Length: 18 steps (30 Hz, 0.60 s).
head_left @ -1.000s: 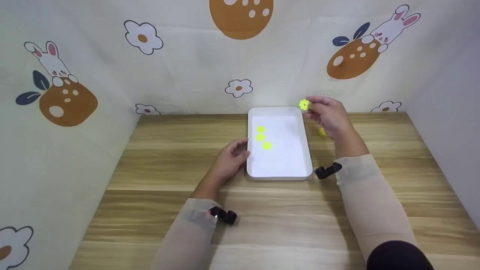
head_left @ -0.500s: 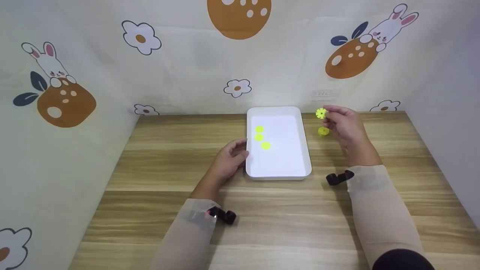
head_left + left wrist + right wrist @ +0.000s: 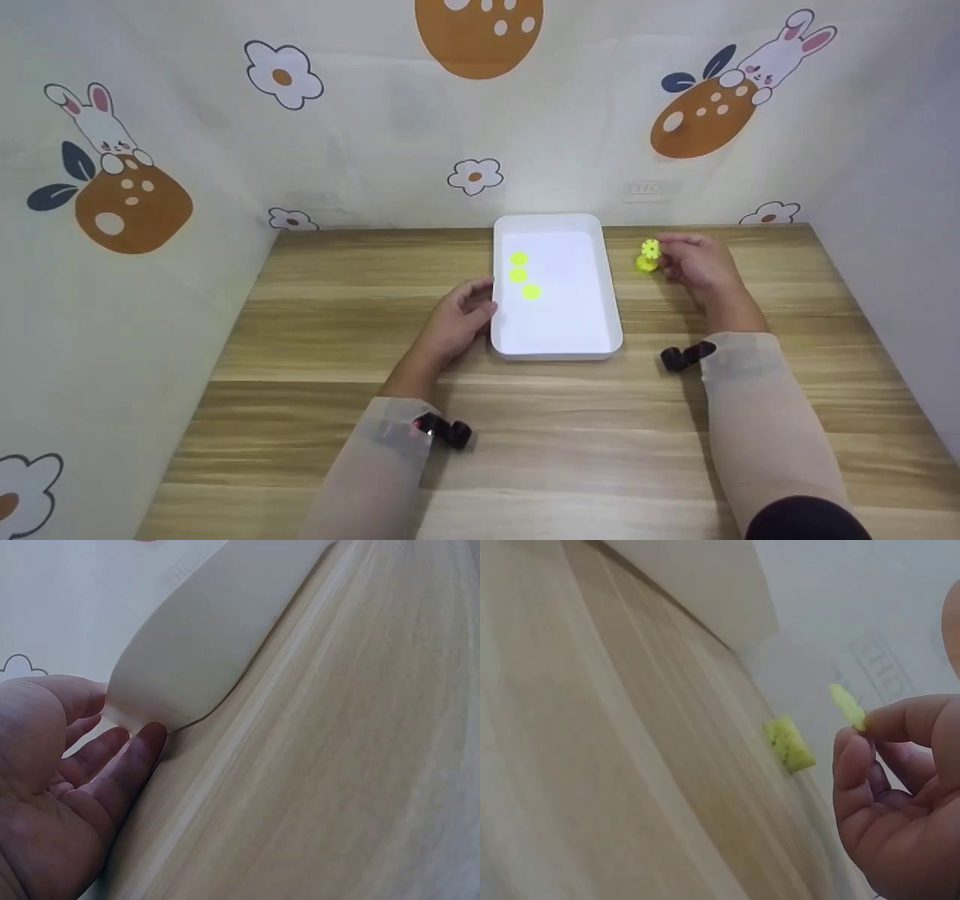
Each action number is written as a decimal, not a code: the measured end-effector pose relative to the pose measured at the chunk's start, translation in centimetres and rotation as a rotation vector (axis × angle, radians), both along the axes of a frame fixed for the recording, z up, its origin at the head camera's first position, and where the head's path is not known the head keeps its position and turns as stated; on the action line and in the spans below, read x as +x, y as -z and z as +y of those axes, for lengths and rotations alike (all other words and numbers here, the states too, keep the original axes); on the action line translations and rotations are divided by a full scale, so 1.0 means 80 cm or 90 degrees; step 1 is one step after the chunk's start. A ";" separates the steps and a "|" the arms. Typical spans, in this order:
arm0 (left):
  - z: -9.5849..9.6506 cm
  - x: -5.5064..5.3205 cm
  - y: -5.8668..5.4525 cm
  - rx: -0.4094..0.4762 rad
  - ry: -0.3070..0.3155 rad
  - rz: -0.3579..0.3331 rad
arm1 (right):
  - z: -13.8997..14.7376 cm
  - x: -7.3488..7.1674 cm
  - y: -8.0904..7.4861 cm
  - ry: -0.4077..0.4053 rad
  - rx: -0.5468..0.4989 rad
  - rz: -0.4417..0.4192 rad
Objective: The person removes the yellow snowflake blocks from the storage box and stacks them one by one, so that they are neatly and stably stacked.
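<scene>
Thin yellow disc (image 3: 648,247), notched round the rim, holed at centre
The right hand (image 3: 705,266) pinches it; the left hand (image 3: 459,321), loosely curved, touches the tray (image 3: 570,319).

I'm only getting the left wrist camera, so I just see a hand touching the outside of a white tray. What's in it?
Observer: Three yellow discs lie inside the white tray.
Operator: Ooh! What's the other hand doing?
Observer: The right hand pinches a notched yellow piece.
Operator: Is that piece touching anything else yellow?
Observer: No, the right wrist view shows a gap between it and a yellow stack on the table.
</scene>
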<state>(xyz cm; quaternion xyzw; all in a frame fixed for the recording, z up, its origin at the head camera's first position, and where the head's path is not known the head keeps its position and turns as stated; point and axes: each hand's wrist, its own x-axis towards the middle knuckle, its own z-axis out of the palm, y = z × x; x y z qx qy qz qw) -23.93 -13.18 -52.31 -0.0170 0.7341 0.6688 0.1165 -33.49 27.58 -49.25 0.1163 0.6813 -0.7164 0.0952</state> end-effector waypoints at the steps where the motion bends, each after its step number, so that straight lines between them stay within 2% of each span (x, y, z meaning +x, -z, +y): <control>1: 0.000 0.000 0.000 0.001 0.000 0.000 | 0.001 0.000 0.001 -0.004 0.011 -0.002; 10: -0.001 0.000 0.001 -0.005 0.003 0.002 | 0.004 0.000 0.009 -0.040 0.106 -0.014; 18: 0.000 0.000 0.000 0.004 0.005 0.002 | 0.005 -0.003 0.015 -0.038 0.108 -0.005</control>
